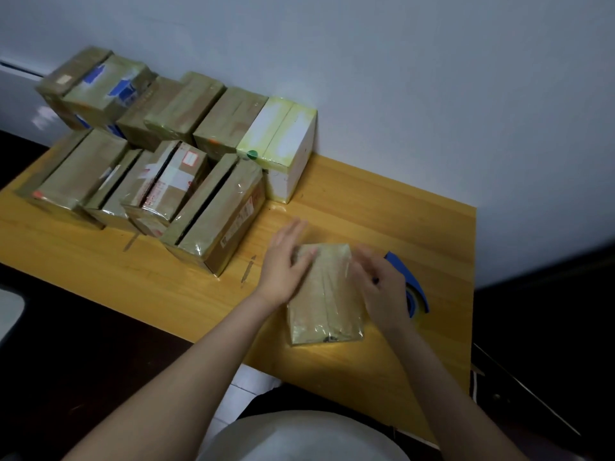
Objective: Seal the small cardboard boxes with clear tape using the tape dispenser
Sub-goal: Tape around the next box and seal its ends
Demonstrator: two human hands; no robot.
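Cardboard box (pixel 324 294) on desk (pixel 382 201)
Left hand (pixel 286 264) presses flat on it; right hand (pixel 382 287) blurred, grip unclear.

Box (pixel 324 294) on table (pixel 382 201) between both hands, dispenser (pixel 414 291) just right, stacked boxes (pixel 149 154) behind-left

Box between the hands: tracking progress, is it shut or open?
Shut: the box lies flat with flaps closed under glossy tape.

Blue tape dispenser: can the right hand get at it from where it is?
Probably yes. The blue tape dispenser lies on the table right beside the right hand, nothing between them; that hand is busy at the small box.
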